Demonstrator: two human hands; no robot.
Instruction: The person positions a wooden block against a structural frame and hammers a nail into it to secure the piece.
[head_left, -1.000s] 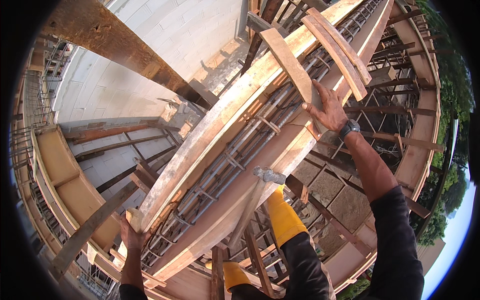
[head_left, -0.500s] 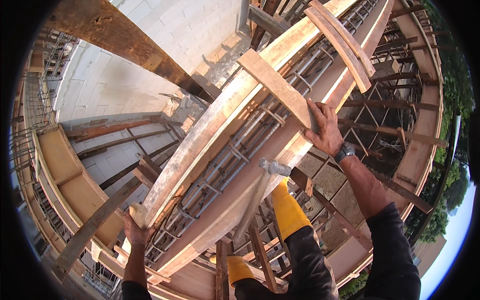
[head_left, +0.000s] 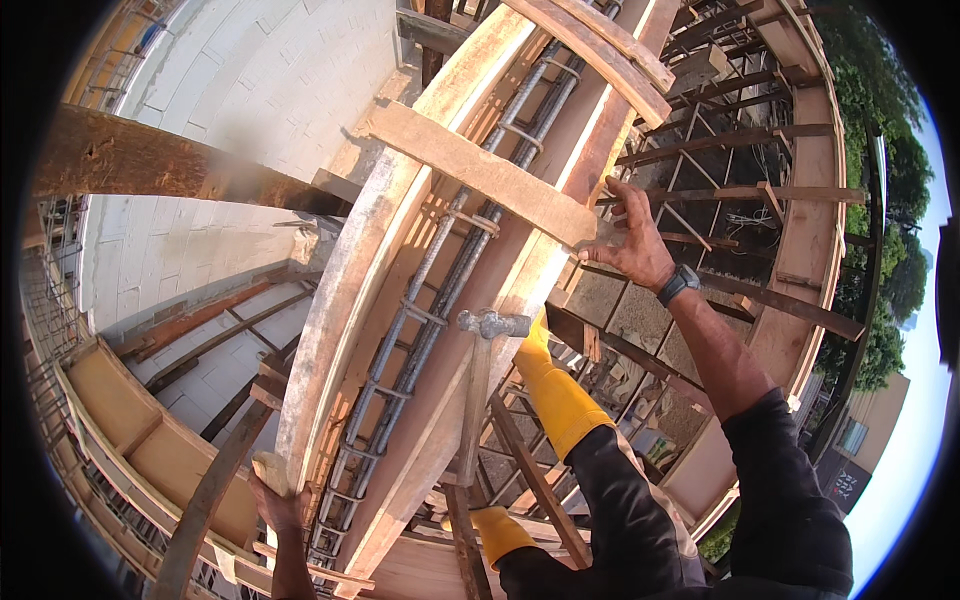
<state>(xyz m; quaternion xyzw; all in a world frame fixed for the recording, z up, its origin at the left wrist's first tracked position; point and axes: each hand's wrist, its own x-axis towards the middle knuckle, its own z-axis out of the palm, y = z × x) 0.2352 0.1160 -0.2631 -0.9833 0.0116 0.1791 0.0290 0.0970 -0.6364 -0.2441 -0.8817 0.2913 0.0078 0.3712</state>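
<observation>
My right hand [head_left: 640, 240] is spread at the right end of a short wooden crosspiece [head_left: 480, 172], its thumb by the corner. That crosspiece lies across the two sides of a curved timber beam form [head_left: 340, 270]. Lower left, my left hand [head_left: 282, 505] is closed round the edge of the form's left side, next to a pale wood end [head_left: 269, 466]. Between the sides runs a cage of steel reinforcing bars [head_left: 425, 290]. A hammer [head_left: 492, 324] with a wooden handle rests head up against the form's right side, near my yellow boot [head_left: 560, 395].
Two more battens [head_left: 600, 55] cross the form farther up. A thick brown timber [head_left: 140, 160] juts in from the left before a white block wall [head_left: 190, 260]. Props and beams [head_left: 740, 195] stand over a drop at right. Another curved form [head_left: 130, 420] lies left.
The view has turned, so the form stands more upright in it. My right hand's fingers have lifted off the crosspiece's end and spread. My left hand keeps its hold.
</observation>
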